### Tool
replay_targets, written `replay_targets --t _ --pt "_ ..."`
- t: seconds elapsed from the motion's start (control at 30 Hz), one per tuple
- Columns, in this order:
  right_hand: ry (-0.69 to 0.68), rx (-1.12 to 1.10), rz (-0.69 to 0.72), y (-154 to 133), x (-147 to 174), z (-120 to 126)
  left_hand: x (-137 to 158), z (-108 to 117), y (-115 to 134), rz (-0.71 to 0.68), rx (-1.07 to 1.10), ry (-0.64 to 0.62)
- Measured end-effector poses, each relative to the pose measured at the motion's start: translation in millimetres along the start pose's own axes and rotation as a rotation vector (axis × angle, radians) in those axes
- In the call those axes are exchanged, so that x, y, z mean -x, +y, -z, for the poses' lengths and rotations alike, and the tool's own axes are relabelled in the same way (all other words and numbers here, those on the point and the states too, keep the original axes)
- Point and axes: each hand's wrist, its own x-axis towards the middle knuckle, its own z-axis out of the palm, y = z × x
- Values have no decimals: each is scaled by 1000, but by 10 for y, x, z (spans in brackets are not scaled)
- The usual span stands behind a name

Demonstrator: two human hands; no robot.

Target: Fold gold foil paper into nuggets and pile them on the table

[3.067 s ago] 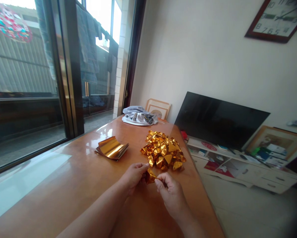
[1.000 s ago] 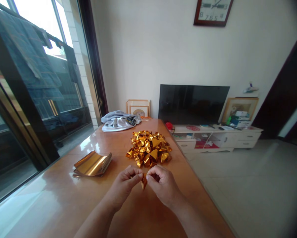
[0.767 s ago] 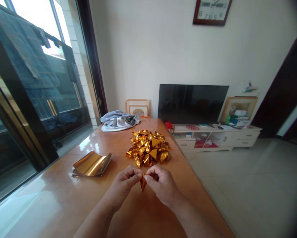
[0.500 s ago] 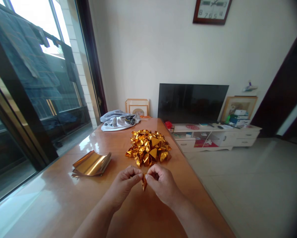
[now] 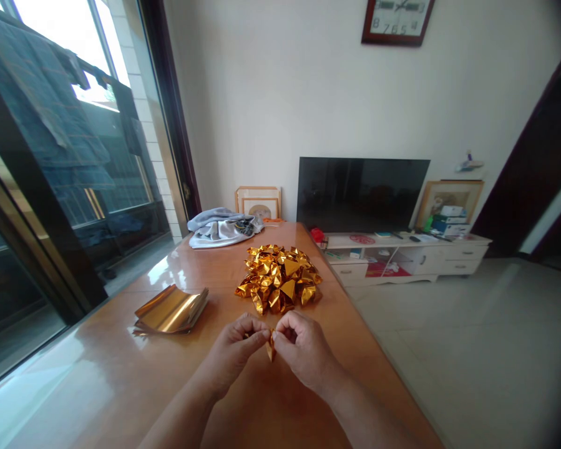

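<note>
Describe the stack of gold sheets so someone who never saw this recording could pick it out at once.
Find the glossy brown table stretching away from the camera. On its left side, beyond and left of the left hand, lies the stack of gold sheets. Its broad, layered sheets set it apart from the heap of folded, pointed gold pieces to its right.

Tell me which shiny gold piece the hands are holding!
The small pointed piece pinched between the left hand and right hand; the others lie in the folded pile or the flatter stack.
</note>
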Motion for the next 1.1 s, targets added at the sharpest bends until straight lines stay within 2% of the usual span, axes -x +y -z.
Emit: replay_targets --t 0.7,0.97,1.1 --pt "0 19 18 19 -4 -2 -3 -26 -6 -7 29 35" --pt "15 63 24 3 -4 -5 2 -29 2 -17 30 7" --pt "31 64 54 9 -16 1 3 -40 2 -17 24 56"
